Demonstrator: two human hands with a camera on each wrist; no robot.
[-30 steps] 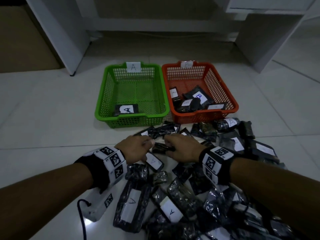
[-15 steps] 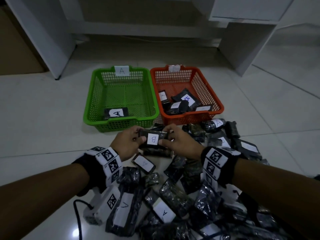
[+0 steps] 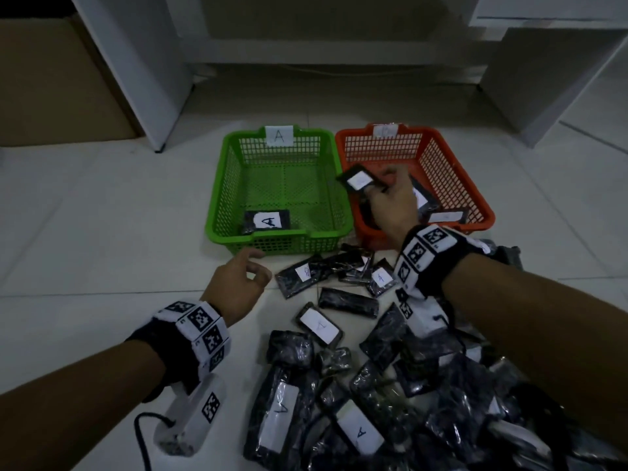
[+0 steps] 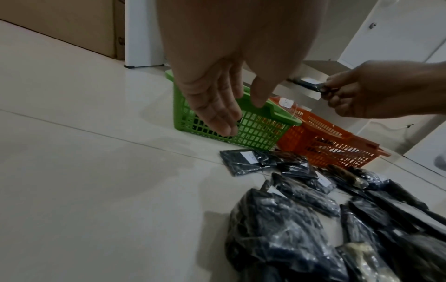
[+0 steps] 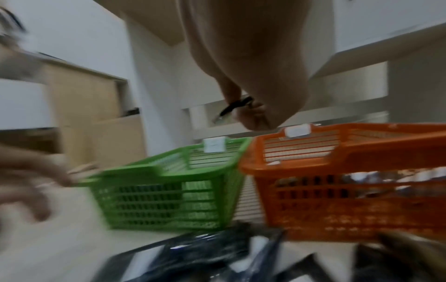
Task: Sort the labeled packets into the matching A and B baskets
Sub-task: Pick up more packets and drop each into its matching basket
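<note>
Over the orange basket (image 3: 475, 212), near its left wall, the right hand (image 3: 390, 202) is holding a dark packet (image 3: 358, 181) by one end, its fingers (image 4: 337, 95) pinching the packet's edge so the white label is facing up; the letter on that label is too blurred to read. More dark packets are lying inside this basket under the hand, and a white tag on its far rim cannot be read either. Just to the left, touching side by side, the green basket (image 3: 217, 212) is carrying a tag marked A on its far rim and is holding one packet labeled A (image 3: 266, 222) in its near left corner. The left hand (image 3: 238, 283) is hovering over the floor (image 3: 102, 215) in front of the green basket, its fingers loosely spread and gripping nothing. A pile of packets (image 3: 390, 385) is lying on the floor nearer the person, several showing A labels. Both wrists are wearing bands with black-and-white markers.
</note>
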